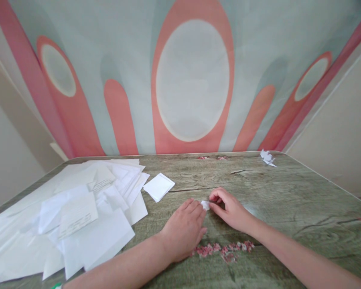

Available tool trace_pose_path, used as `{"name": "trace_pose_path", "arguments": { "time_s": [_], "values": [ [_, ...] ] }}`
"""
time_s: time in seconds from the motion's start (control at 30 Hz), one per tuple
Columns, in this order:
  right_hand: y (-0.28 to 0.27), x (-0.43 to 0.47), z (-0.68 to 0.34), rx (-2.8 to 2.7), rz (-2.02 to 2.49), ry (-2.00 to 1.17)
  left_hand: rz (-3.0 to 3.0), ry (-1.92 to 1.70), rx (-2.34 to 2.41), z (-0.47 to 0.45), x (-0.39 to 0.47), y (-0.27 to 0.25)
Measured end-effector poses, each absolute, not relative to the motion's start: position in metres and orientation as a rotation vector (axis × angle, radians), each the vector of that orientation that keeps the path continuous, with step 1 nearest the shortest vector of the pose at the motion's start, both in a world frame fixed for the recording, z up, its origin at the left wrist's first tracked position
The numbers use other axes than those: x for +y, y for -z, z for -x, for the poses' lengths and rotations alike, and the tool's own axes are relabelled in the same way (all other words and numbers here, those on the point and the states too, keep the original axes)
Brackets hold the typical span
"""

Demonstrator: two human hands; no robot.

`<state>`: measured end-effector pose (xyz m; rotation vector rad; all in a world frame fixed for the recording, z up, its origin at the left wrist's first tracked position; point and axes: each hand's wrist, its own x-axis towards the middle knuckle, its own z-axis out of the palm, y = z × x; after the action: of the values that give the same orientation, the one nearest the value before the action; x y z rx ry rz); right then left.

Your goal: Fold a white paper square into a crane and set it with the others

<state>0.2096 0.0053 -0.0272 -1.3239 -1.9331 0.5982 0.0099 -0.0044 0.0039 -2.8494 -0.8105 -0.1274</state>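
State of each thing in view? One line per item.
Left hand: back up, fingers at small paper
Right hand: curled, thumb and finger close together; grip unclear
Small paper: between hands, partly hidden
Square papers: stacked, slightly askew
Loose sheets: overlapping, untidy pile
Paper scraps: clustered at far right

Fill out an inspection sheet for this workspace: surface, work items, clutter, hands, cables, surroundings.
Surface: wood-grain tabletop with pink flower print.
Work items: small white paper piece between the hands; its folds are too small to read.
Clutter: pile of loose white sheets on the left; square paper stack beside it; folded paper shape near the far right corner.
Hands: left hand palm down at the piece; right hand at its other side, grip unclear.
Cables: nothing seen.
Surroundings: coral-and-grey patterned backdrop behind the table.
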Motion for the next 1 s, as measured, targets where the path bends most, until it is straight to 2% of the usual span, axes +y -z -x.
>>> {"name": "trace_pose_path", "arguments": {
  "time_s": [0.23, 0.73, 1.0],
  "values": [
    [0.0291, 0.0037, -0.2054, -2.025, 1.297, -0.501, 2.861, 0.146, -0.808, -0.0093, -0.0048, -0.0040],
    [0.0255, 0.0054, -0.2037, -2.026, 1.320, -0.625, 2.896, 0.183, -0.846, -0.0071, -0.0035, -0.0033],
    [0.0252, 0.0080, -0.2010, -2.046, 1.350, -0.587, 2.912, 0.173, -0.823, -0.0063, -0.0028, -0.0076]
  ]
}}
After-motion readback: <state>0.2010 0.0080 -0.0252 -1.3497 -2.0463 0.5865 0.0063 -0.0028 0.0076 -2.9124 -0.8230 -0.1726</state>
